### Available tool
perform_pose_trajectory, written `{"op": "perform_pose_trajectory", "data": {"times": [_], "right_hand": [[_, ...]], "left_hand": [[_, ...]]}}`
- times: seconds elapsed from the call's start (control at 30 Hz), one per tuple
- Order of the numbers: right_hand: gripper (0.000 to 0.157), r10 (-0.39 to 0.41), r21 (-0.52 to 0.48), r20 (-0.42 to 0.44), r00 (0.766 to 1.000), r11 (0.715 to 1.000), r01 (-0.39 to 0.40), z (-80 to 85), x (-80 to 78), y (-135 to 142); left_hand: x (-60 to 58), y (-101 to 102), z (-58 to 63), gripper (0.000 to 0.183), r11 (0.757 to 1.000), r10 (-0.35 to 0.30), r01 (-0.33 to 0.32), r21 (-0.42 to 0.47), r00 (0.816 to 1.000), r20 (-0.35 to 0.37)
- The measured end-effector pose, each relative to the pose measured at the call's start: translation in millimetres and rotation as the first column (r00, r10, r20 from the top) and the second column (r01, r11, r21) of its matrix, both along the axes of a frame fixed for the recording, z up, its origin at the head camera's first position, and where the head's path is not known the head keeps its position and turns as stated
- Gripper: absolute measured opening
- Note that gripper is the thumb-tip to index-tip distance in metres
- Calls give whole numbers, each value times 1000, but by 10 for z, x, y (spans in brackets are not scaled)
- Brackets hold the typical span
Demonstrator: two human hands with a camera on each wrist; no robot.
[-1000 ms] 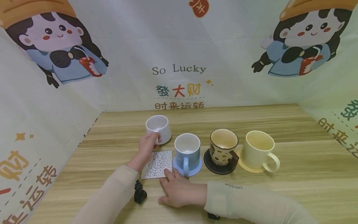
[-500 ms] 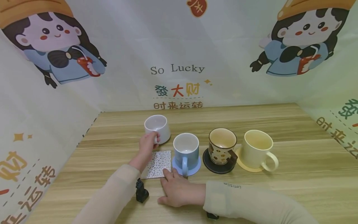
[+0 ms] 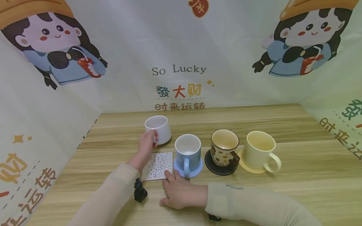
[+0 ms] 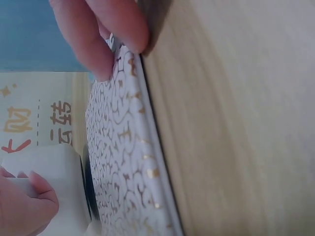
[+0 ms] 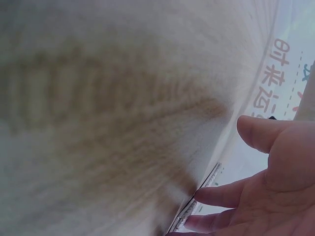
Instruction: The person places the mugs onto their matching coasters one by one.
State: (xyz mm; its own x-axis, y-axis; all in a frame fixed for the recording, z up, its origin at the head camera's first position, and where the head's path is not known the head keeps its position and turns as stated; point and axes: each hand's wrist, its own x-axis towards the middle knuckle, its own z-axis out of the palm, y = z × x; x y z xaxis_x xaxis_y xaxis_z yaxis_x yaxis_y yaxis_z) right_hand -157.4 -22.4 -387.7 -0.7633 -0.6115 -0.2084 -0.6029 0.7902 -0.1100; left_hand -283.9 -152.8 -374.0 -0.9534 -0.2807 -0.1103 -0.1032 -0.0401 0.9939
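Observation:
My left hand (image 3: 147,142) grips the handle of a white mug (image 3: 161,130), which stands behind a square white patterned coaster (image 3: 159,166). In the left wrist view the curled fingers and thumb (image 4: 42,189) are around the handle, in front of the mug wall (image 4: 59,162). My right hand (image 3: 182,191) lies low over the table, its fingers spread and fairly straight. Its fingertips touch the coaster's near right corner, also seen at the top of the left wrist view. In the right wrist view the right palm (image 5: 290,182) shows, with the fingers reaching to the coaster edge (image 5: 184,214).
Right of the square coaster stands a blue mug (image 3: 192,157) on a round blue coaster (image 3: 198,169). Farther right are a brown-patterned mug (image 3: 222,152) on a black coaster (image 3: 223,171) and a yellow mug (image 3: 257,155) on a yellow coaster (image 3: 246,163). A printed cloth surrounds the table.
The white mug has turned slightly, its handle swinging left with my left hand, and it sits a little farther left. My right hand stays at the coaster's corner.

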Motion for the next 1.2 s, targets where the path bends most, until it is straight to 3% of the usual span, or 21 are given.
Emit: {"op": "perform_pose_trajectory", "data": {"times": [0.33,0.73,1.0,1.2], "right_hand": [[71,5,-4,-6,1000,1000,-5,-18,-1,-4],[71,-7,-2,9,1000,1000,8,-3,0,-6],[70,4,1,5,1000,1000,-4,-5,-3,2],[67,3,-15,2,1000,1000,-3,-15,-5,14]], "left_hand": [[76,-69,97,19,997,-53,53,-56,999,1],[266,-130,229,20,995,-102,102,-10,995,-12],[400,-156,271,23,990,-137,138,29,990,-43],[514,-157,286,26,987,-158,159,19,987,-28]]}}
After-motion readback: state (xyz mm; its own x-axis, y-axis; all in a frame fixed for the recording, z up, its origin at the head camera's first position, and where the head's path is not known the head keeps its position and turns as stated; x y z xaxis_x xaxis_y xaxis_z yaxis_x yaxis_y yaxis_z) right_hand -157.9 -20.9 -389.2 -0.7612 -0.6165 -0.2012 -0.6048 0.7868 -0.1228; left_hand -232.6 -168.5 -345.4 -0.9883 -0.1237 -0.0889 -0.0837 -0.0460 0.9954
